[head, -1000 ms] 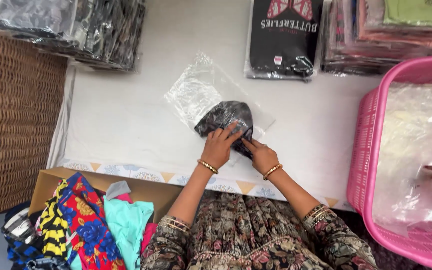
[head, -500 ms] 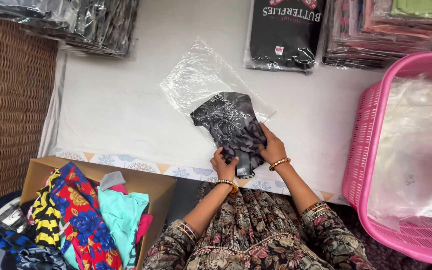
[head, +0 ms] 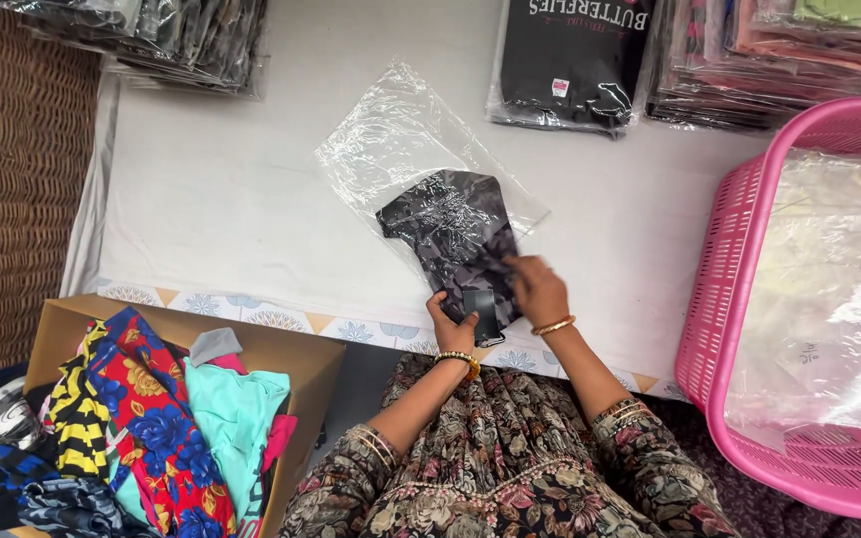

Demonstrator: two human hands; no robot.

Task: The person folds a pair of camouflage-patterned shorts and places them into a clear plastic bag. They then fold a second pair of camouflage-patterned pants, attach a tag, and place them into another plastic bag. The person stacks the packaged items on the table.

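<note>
Garment now deeper inside clear bag

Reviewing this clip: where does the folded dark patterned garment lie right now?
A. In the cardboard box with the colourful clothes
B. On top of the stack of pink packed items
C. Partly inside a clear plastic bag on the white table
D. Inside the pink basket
C: the dark patterned garment lies with its far end inside the clear plastic bag on the white table, while the left hand and right hand hold its near end.
</note>
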